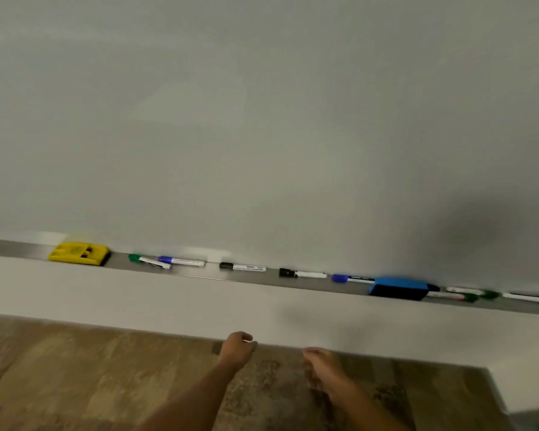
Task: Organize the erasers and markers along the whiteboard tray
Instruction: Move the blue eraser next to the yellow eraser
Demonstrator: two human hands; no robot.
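A grey tray (199, 274) runs along the bottom of the whiteboard, sloping down to the right in the head view. A yellow eraser (79, 253) sits at its left. A green marker (148, 261), two blue markers (181, 261) (352, 278) and two black markers (241, 267) (302, 273) lie scattered along it. A blue eraser (400, 288) rests over markers further right, with green markers (467, 294) and another blue marker (529, 298) beyond. My left hand (237, 348) is curled, empty, below the tray. My right hand (322, 365) hangs lower, fingers loosely together, holding nothing.
The whiteboard (262, 119) fills the upper view. A white wall strip (137, 300) lies below the tray, then a wood-pattern floor (59, 377). The picture is blurred by motion.
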